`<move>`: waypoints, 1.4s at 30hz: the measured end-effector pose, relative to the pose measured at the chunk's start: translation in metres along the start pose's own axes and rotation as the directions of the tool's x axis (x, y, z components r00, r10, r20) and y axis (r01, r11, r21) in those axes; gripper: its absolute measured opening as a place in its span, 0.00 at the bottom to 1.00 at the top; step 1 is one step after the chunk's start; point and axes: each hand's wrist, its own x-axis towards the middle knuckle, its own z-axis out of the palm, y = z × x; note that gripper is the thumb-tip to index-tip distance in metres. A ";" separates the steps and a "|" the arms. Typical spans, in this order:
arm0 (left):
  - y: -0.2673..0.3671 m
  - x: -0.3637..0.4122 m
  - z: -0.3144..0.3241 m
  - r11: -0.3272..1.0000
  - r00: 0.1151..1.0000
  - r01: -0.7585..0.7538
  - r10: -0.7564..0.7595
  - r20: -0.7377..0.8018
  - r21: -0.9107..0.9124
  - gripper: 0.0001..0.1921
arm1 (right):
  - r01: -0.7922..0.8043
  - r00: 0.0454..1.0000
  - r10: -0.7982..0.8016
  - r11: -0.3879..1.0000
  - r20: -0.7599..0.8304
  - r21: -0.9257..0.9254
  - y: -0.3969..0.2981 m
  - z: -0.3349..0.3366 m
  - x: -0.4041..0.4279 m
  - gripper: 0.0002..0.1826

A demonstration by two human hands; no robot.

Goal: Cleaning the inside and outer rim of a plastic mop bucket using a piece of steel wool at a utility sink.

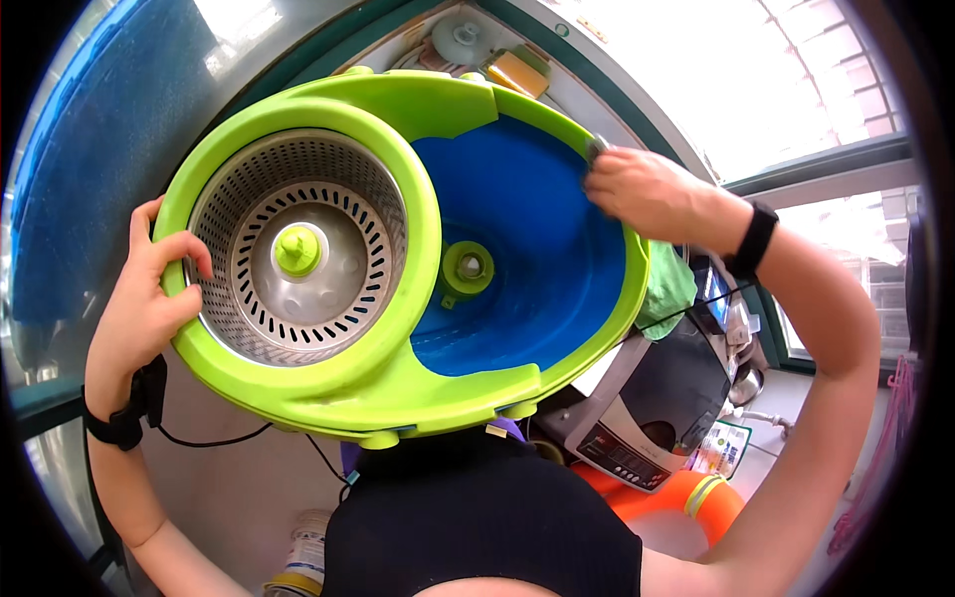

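Note:
Before me is a spin mop bucket [448,399] with a lime-green rim and a blue basin [552,283]. A perforated metal spin basket [339,287] fills its left end, with a green hub [298,252] at its centre. Down in the basin lies a round green fitting [468,270]. My left hand [145,287] grips the left rim, fingers hooked over its edge. At the upper right rim, my right hand [656,190] pinches a small grey item [597,148]; blur hides what it is.
Behind the bucket, a yellow sponge [518,73] and a clear suction cup [459,37] lie on a ledge. A green cloth [666,291], a dark appliance with a control panel [623,451] and an orange ring float [720,507] are at right. A labelled tub [306,545] stands below left.

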 end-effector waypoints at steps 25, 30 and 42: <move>-0.041 0.007 0.036 0.761 0.947 -0.179 -0.039 -0.320 -0.624 0.17 | -0.144 0.989 0.110 0.556 0.099 0.819 -0.115 -0.021 -0.035 0.12; -0.046 0.013 0.033 0.729 0.958 -0.169 -0.037 -0.284 -0.663 0.18 | 0.041 0.981 0.176 0.205 -0.078 0.978 -0.169 -0.043 -0.032 0.13; -0.042 0.017 0.029 0.722 0.976 -0.156 0.010 -0.216 -0.674 0.18 | 0.024 0.980 0.188 0.212 -0.065 0.977 -0.191 -0.050 -0.033 0.08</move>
